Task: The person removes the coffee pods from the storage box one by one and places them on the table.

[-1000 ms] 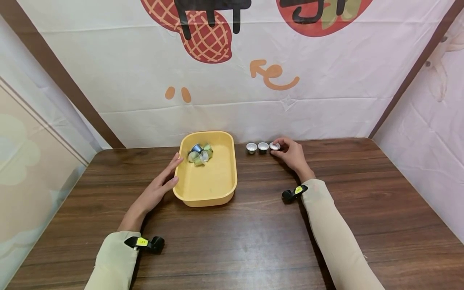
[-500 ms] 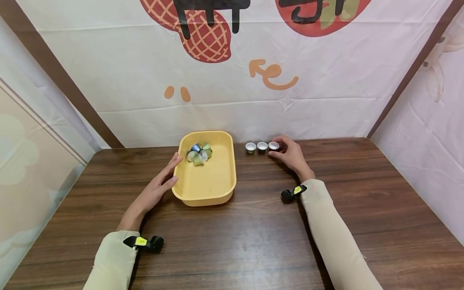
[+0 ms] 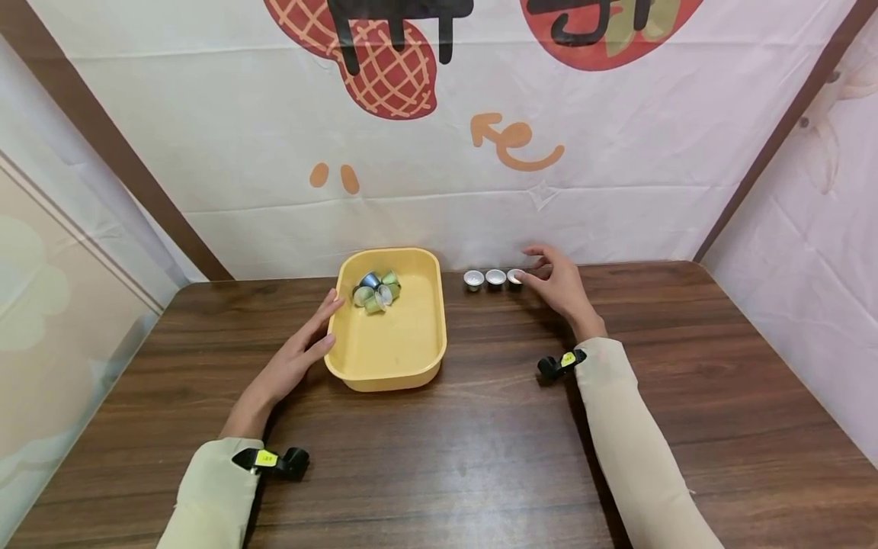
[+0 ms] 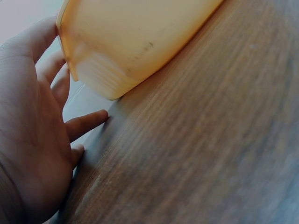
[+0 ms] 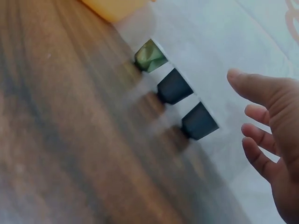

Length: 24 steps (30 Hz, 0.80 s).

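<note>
My left hand [image 3: 291, 364] rests its fairly straight fingers against the left rim of a yellow plastic bin [image 3: 394, 354]. In the bin's far left part lies a small pile of coffee capsules [image 3: 375, 303], green, blue and whitish. Three more capsules stand lid-up in a row to the right of the bin: a green one [image 5: 150, 57], a dark one [image 5: 174, 87] and another dark one [image 5: 200, 122] at the right end. My right hand [image 3: 561, 286] is just beside that end capsule. Its fingers are spread and loosely bent around nothing, apart from the capsules in the right wrist view.
The brown wooden table [image 3: 439, 465] meets a white printed cloth wall [image 3: 439, 221] right behind the bin and the row. Further cloth panels close off the left and right sides. Each wrist carries a black strap-on camera [image 3: 291, 463].
My right hand has let go of the rightmost capsule and drawn back slightly to the right, fingers opening. The row of capsules stays in place. My left hand and the bin have not moved.
</note>
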Each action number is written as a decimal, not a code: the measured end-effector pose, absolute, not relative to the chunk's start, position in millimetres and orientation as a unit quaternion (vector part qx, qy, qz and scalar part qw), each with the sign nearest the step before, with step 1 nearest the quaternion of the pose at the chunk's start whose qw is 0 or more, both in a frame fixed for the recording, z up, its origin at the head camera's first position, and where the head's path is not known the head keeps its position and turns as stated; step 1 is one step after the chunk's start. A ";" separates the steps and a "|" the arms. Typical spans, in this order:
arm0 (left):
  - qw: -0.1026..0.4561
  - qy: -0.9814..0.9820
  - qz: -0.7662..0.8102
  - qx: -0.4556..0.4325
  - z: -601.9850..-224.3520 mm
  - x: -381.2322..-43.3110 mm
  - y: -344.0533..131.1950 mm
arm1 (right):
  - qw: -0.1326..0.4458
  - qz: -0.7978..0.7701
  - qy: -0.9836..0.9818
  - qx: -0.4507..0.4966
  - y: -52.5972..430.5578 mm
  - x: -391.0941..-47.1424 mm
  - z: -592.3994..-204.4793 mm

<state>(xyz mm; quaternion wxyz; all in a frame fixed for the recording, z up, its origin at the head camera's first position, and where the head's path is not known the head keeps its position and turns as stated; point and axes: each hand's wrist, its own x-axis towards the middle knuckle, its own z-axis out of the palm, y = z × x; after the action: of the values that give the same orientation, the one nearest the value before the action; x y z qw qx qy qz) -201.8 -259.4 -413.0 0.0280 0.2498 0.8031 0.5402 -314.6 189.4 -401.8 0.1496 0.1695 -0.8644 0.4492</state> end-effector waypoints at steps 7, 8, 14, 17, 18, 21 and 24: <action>0.026 0.805 0.538 0.249 -411.6 -202.4 -259.7 | 0.198 0.402 -0.868 0.215 177.5 -314.2 -385.8; 0.026 0.805 0.538 0.248 -411.6 -202.3 -259.7 | 0.204 0.396 -0.866 0.227 174.3 -314.6 -383.6; 0.026 0.809 0.536 0.241 -413.3 -201.4 -259.8 | 0.222 0.383 -0.847 0.293 154.4 -315.7 -374.1; 0.026 0.809 0.536 0.239 -413.4 -201.3 -259.6 | 0.227 0.376 -0.840 0.318 145.3 -315.0 -370.0; 0.026 0.809 0.536 0.239 -413.3 -201.3 -259.6 | 0.227 0.373 -0.839 0.325 142.2 -314.9 -368.8; 0.024 0.809 0.535 0.242 -413.0 -201.6 -259.5 | 0.222 0.362 -0.834 0.351 132.1 -314.9 -364.9; 0.023 0.810 0.534 0.242 -413.4 -202.3 -259.4 | 0.208 0.347 -0.834 0.375 119.9 -316.1 -359.6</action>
<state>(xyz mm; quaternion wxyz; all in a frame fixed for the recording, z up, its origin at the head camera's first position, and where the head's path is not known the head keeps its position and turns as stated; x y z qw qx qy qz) -202.3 -259.4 -413.4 0.0232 0.2423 0.8097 0.5340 -316.1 119.9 -359.6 0.2075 0.3749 -0.8342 0.3472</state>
